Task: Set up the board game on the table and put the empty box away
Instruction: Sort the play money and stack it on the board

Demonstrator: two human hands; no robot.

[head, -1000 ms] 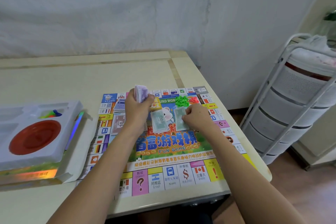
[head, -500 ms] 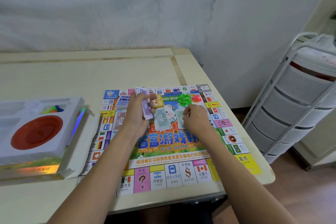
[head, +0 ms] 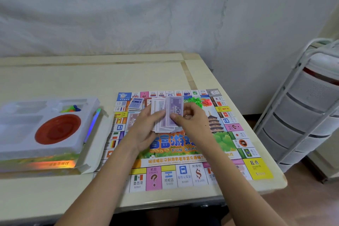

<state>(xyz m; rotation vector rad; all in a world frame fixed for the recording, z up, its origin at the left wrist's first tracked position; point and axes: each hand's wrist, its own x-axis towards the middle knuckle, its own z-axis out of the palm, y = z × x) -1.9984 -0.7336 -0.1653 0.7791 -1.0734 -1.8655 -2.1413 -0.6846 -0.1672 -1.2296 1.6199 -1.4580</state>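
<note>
Left hand (head: pixel 145 130) gripped the play money stack (head: pixel 166 115) above the game board (head: pixel 183 152), right hand (head: pixel 194 123) pinched its top note, open box (head: pixel 49 130) at left on the table (head: pixel 73 79)

Soft, even, fairly bright light with faint shadows. Rainbow glare streaks the box (head: pixel 55 163) edge well left of the fingers (head: pixel 157 115). Wide-angle bending at the borders; the banknotes (head: pixel 168 115) they pinch are motion-blurred.
</note>
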